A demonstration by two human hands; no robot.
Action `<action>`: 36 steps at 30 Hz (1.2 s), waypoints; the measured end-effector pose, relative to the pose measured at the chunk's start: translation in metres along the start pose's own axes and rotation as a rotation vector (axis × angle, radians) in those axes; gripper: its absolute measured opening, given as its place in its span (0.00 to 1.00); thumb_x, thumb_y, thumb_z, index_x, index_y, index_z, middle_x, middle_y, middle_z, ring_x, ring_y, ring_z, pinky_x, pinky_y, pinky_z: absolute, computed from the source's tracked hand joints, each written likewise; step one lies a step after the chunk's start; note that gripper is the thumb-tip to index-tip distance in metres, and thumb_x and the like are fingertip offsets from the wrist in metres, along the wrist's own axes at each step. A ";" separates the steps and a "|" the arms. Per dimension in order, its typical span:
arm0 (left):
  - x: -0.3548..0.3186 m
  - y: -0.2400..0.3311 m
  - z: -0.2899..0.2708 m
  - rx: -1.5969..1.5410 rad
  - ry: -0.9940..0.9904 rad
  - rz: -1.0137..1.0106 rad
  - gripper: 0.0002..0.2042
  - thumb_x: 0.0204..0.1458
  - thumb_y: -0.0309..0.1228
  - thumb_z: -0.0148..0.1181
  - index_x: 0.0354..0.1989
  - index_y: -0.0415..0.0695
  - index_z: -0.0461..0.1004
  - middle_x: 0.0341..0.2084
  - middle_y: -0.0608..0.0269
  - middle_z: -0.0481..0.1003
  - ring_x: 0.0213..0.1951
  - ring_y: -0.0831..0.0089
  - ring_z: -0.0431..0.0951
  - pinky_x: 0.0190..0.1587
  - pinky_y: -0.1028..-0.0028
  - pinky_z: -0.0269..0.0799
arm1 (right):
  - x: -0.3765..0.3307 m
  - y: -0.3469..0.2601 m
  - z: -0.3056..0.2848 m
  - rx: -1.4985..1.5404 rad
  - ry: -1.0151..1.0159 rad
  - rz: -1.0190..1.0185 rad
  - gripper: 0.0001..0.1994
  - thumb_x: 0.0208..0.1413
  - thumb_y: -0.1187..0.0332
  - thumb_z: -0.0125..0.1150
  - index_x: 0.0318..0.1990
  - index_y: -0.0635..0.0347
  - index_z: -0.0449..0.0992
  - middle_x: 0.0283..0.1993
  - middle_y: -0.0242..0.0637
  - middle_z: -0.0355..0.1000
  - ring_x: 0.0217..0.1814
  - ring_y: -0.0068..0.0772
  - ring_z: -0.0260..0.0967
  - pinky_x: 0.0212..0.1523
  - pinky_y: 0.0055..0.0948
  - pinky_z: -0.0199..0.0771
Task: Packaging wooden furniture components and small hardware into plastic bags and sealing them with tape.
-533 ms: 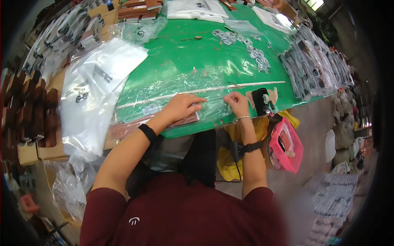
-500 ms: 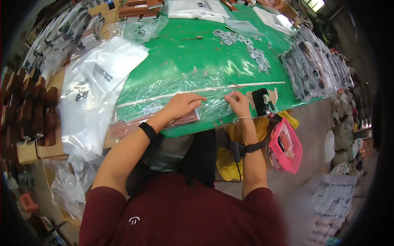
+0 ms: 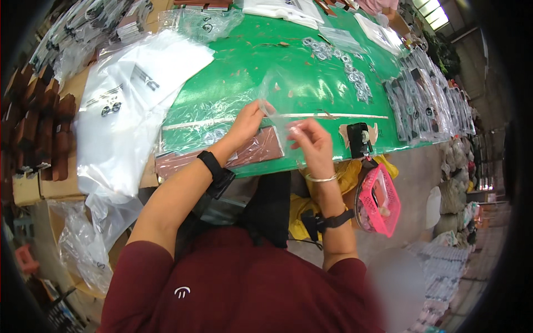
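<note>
Now, clear plastic bag (image 3: 283,97) between left hand (image 3: 248,122) and right hand (image 3: 311,141).

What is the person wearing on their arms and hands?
Both hands are bare, no gloves. The left hand has a black watch-like band at the wrist. The right hand has a thin silver bangle at the wrist and a black strap further up the forearm. Short dark red sleeves end near the elbows.
</note>
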State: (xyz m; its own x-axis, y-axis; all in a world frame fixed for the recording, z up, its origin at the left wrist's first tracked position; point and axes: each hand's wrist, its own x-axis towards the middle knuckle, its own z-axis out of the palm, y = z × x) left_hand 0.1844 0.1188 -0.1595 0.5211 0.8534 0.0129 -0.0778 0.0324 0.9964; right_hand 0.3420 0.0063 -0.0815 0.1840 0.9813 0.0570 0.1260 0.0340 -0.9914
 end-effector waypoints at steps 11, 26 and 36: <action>-0.004 -0.008 -0.001 -0.385 0.449 0.217 0.11 0.66 0.33 0.44 0.45 0.40 0.72 0.34 0.67 0.73 0.38 0.78 0.71 0.45 0.76 0.67 | -0.038 0.032 0.105 -0.517 0.124 -0.356 0.04 0.54 0.74 0.61 0.33 0.65 0.72 0.40 0.45 0.74 0.38 0.50 0.71 0.39 0.39 0.71; -0.105 0.037 -0.031 0.972 -0.006 0.628 0.11 0.60 0.35 0.53 0.44 0.46 0.78 0.44 0.63 0.78 0.48 0.60 0.74 0.51 0.63 0.66 | -0.079 0.032 0.125 -0.851 -0.075 -0.478 0.27 0.49 0.69 0.66 0.57 0.69 0.69 0.62 0.51 0.66 0.60 0.59 0.61 0.57 0.46 0.69; -0.111 0.032 -0.035 0.772 0.052 0.425 0.07 0.55 0.32 0.61 0.38 0.44 0.76 0.41 0.61 0.77 0.43 0.58 0.75 0.46 0.64 0.69 | 0.026 0.000 0.004 -0.316 -0.209 -0.007 0.18 0.58 0.76 0.54 0.57 0.63 0.75 0.53 0.38 0.77 0.56 0.32 0.72 0.58 0.34 0.72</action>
State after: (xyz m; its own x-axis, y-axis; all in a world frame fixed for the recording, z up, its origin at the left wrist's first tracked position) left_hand 0.0946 0.0435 -0.1321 0.5377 0.7365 0.4104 0.3497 -0.6378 0.6862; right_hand 0.3427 0.0322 -0.0804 -0.0171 0.9998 0.0061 0.4269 0.0128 -0.9042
